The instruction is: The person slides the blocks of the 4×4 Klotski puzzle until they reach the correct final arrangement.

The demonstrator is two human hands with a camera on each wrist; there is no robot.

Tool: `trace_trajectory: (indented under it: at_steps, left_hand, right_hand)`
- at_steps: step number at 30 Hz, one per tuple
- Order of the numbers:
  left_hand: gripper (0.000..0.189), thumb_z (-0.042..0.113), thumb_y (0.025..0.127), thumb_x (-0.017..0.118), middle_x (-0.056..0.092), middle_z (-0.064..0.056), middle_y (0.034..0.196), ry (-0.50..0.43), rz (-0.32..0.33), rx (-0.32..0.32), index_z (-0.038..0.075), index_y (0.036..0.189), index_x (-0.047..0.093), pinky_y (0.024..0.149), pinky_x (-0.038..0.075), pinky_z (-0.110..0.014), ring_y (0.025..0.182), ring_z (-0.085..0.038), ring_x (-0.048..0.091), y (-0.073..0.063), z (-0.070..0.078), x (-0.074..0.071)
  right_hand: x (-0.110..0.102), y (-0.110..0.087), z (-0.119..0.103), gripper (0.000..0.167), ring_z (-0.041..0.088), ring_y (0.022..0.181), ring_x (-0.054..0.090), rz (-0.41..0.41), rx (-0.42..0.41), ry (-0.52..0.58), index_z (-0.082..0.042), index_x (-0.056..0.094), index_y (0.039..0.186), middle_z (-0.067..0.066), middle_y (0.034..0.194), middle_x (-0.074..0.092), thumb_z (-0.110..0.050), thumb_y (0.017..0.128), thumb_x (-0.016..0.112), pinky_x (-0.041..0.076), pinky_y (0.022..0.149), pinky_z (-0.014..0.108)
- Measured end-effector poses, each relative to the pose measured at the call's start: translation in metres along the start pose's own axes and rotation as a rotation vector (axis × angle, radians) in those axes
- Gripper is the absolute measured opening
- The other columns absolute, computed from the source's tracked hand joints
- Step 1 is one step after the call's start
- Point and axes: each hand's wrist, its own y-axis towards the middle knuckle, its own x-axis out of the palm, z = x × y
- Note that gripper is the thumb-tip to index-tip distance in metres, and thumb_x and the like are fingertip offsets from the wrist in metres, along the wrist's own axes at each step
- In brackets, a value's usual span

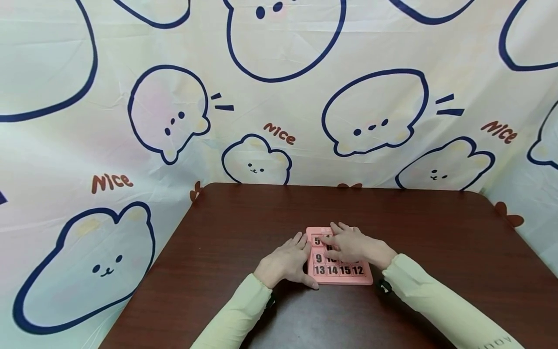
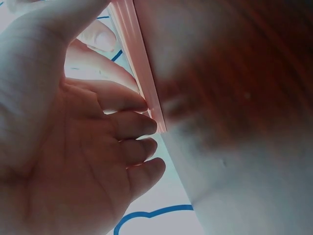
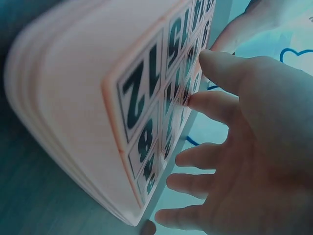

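Roughly, a pink number puzzle [image 1: 344, 280] lies flat on a dark brown table [image 1: 218, 242], w/ number tiles [image 1: 333, 270] reading 13, 14, 15, 12 along its near row. L hand [image 1: 286, 262] is at the puzzle's left edge: fingers nearly straight, thumb spread toward its near-left corner, touching rather than clasping. R hand [image 1: 352, 245] is over the puzzle's far-right part, fingers apart, thumb & index tips at or just above the tiles; can't tell if they touch. Puzzle looks plastic, so prob. light, stiff, a bit slick on the table; best held by its side rims, w/ fingertips only for the tiles. Hidden: several middle & far-right tiles, under R hand. Small print on the puzzle's far rim is too tiny to read. L wrist view is dim & blurry; both sleeves [image 1: 235, 312], nearer than the puzzle, are cut off.
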Motion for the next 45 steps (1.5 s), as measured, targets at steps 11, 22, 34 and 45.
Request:
trace_trajectory:
  at_steps: [11,22,34,45]
  left_hand:
    - [0.113,0.069,0.073,0.072,0.023,-0.013,0.163,0.003,-0.004,0.008,0.006,0.155,0.027,0.123,0.026,-0.039,0.153,-0.025,0.017,-0.002,0.000,-0.001]
    - [0.113,0.069,0.073,0.073,0.023,-0.013,0.163,-0.001,-0.002,0.009,0.005,0.155,0.028,0.122,0.026,-0.038,0.153,-0.025,0.018,-0.002,0.002,-0.001]
    - [0.110,0.066,0.073,0.075,0.025,-0.013,0.162,0.012,0.020,0.031,0.005,0.153,0.031,0.122,0.027,-0.038,0.152,-0.026,0.020,0.000,0.001,0.000]
    - [0.109,0.066,0.074,0.074,0.025,-0.013,0.162,0.009,0.016,0.045,0.005,0.153,0.031,0.122,0.028,-0.036,0.152,-0.025,0.021,0.001,-0.001,0.001]
  right_hand:
    - [0.007,-0.020,-0.013,0.052,0.045,0.148,0.021,-0.006,-0.051,-0.070,-0.028,0.050,0.144,0.021,0.160,0.026,-0.047,0.096,0.057,0.022,0.110,0.074]
    - [0.003,-0.022,0.011,0.055,0.048,0.146,0.024,0.106,-0.058,-0.007,-0.023,0.050,0.145,0.026,0.158,0.028,-0.047,0.097,0.056,0.021,0.111,0.073]
    - [0.007,-0.024,0.028,0.055,0.051,0.143,0.028,0.088,-0.013,-0.026,-0.024,0.051,0.145,0.028,0.156,0.030,-0.050,0.097,0.054,0.025,0.107,0.075]
    - [0.006,-0.020,0.023,0.053,0.050,0.144,0.025,0.088,-0.005,-0.007,-0.024,0.052,0.143,0.027,0.158,0.028,-0.050,0.097,0.054,0.023,0.109,0.074]
